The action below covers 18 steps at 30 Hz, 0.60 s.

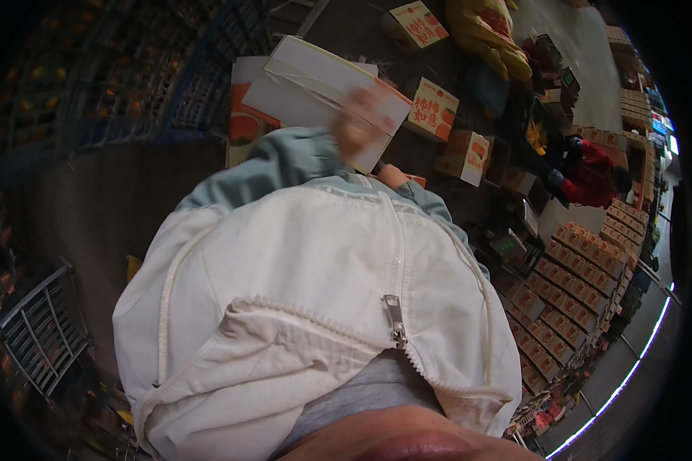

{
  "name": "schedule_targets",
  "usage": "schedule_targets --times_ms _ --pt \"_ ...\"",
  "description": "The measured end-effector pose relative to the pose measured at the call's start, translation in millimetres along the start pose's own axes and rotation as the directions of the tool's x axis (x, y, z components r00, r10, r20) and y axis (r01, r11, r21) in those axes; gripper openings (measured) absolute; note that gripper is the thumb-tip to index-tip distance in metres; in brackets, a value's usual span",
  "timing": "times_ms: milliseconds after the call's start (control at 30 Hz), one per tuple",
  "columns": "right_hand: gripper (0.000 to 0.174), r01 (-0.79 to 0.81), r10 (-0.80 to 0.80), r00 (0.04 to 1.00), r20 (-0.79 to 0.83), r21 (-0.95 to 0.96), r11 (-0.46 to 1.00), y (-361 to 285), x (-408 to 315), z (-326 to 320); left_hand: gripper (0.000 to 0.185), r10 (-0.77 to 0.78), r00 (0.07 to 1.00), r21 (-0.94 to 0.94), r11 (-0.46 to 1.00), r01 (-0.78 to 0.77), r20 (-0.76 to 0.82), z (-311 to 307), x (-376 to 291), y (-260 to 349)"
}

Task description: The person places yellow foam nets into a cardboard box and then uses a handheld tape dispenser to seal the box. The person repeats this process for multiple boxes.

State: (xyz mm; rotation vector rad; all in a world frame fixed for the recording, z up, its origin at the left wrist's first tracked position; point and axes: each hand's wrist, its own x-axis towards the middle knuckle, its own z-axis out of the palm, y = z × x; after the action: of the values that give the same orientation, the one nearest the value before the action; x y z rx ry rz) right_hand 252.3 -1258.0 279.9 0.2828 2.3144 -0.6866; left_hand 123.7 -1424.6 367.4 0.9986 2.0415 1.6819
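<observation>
A large white-sided cardboard carton with orange and red edges lies tilted in front of my chest, a strip of clear tape along its upper face. My left hand, blurred, is over the carton's right part; its fingers' shape is not clear. My right hand is at the carton's near right corner, partly hidden by my jacket, beside a small dark thing that I cannot identify. Another printed carton lies beneath the white one at the left.
Printed fruit cartons stand on the floor to the right, near a yellow sack. Blue crates are stacked at left, above a metal cart. A person in red bends at right, by digital scales and stacked cartons.
</observation>
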Motion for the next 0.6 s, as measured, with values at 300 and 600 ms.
schedule_targets --times_ms 300,600 --pt "0.07 -0.535 0.502 0.829 0.246 0.089 0.84 47.5 -46.7 25.4 0.071 -0.241 0.911 -0.939 0.001 0.345 0.334 -97.1 2.1 -46.3" --pt "0.077 -0.218 0.278 0.954 -0.113 0.375 0.901 11.4 1.3 31.5 0.039 -0.474 0.833 0.258 0.799 0.543 -0.284 -109.4 44.4 -226.5"
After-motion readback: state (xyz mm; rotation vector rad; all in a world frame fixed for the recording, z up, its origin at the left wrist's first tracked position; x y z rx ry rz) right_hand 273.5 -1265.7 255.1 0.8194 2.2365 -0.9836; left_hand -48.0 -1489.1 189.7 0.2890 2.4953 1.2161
